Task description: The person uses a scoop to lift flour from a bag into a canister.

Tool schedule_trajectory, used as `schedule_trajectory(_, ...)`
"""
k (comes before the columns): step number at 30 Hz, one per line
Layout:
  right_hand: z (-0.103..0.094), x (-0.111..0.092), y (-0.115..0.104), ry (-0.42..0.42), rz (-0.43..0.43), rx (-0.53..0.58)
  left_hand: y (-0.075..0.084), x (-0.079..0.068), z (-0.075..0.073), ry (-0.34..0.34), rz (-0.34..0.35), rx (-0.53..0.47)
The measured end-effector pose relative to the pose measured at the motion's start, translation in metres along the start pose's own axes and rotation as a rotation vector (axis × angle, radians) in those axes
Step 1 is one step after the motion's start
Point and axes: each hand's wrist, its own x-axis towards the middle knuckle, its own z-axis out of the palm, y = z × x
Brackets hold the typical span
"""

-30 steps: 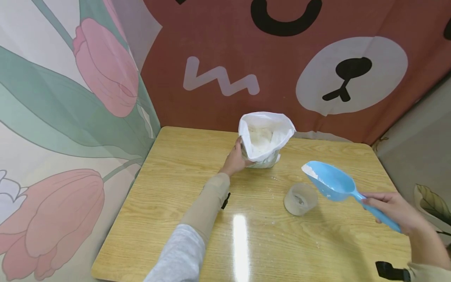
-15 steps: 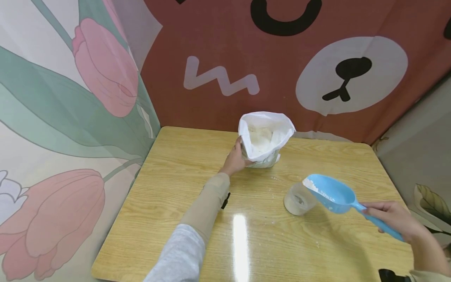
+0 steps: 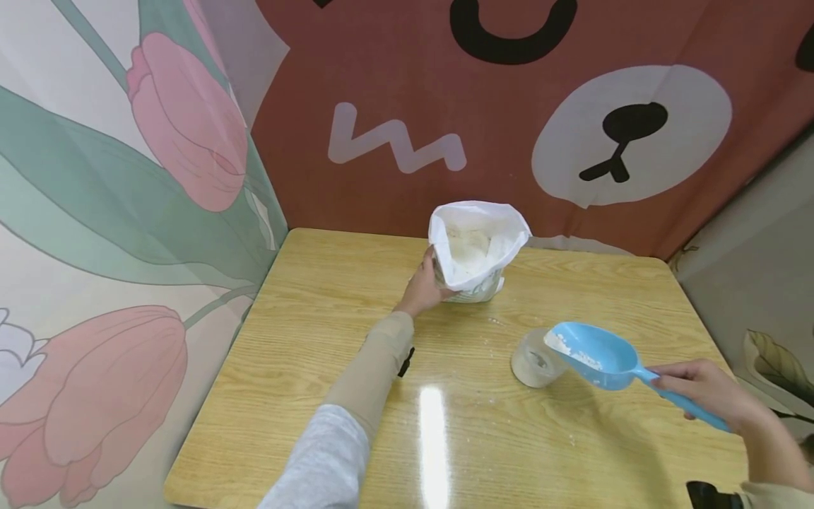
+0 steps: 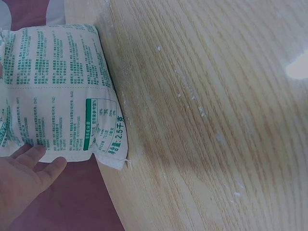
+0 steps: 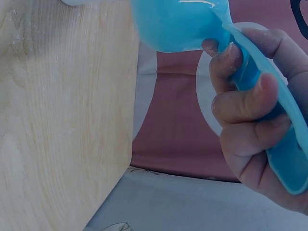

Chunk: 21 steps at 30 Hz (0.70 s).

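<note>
My left hand (image 3: 421, 288) grips the left side of an open white paper flour bag (image 3: 481, 290), which stands upright near the table's back edge. White powder (image 3: 470, 253) shows inside it. In the left wrist view, fingers (image 4: 45, 173) lie against the bag's green-printed side (image 4: 53, 86). Held by its handle in my right hand (image 3: 715, 392) is a blue scoop (image 3: 610, 346) with some white powder along its bowl. Its tip overlaps the right rim of a translucent cup (image 3: 526, 367) in the head view; whether they touch I cannot tell.
The wooden table (image 3: 305, 339) carries scattered powder specks near the bag and cup. A brown bear-print curtain (image 3: 394, 198) hangs right behind its back edge, and a tulip-print curtain (image 3: 114, 261) runs along the left.
My right hand has lowered the scoop toward the table, bringing its tip down to the cup's right rim. The left hand and flour bag have stayed in place.
</note>
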Motion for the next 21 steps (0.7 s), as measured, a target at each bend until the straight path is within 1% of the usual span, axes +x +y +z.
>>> schedule_trajectory(4, 0.000, 0.001, -0.006, -0.011, 0.015, -0.049, -0.001, 0.000, 0.000, 0.003, 0.003, 0.006)
schedule_trajectory(12, -0.003, 0.004, -0.014, -0.085, -0.051, -0.055, -0.001, 0.000, 0.001, 0.015, 0.002, 0.015)
schedule_trajectory(18, -0.003, 0.006, -0.021, -0.096, -0.059, -0.089, -0.001, 0.000, 0.001, 0.013, 0.002, 0.013)
schedule_trajectory(21, -0.003, 0.007, -0.027, -0.102, -0.080, -0.104, -0.001, 0.000, 0.001, 0.012, 0.002, 0.014)
